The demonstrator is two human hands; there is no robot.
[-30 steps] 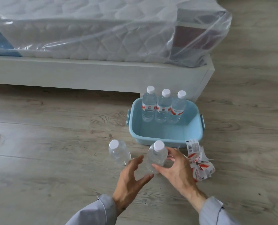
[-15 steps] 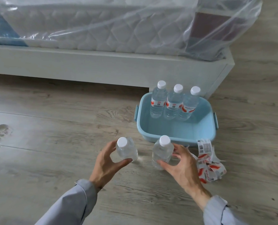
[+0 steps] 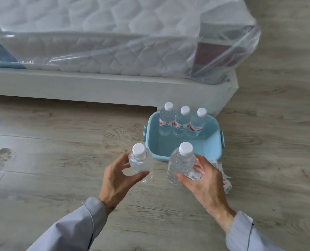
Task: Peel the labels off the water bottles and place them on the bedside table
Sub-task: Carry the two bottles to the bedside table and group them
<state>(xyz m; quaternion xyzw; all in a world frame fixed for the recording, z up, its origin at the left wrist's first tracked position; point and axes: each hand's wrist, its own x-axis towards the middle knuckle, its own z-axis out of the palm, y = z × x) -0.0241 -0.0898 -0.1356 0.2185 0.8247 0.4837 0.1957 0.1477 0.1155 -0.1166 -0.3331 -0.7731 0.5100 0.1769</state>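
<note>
My left hand grips a clear, label-free water bottle with a white cap, lifted above the floor. My right hand grips a second bare bottle, also raised. Behind them a light blue plastic tub holds three upright bottles that still carry red and white labels. A heap of peeled labels lies on the floor, partly hidden by my right hand. No bedside table is in view.
A white bed frame carries a mattress wrapped in clear plastic across the back. The floor is grey wood planks, with a dark smudge at the far left.
My left hand moved left and closed on the left bottle. Both bottles now rise off the floor toward the camera, and the view has shifted closer.
</note>
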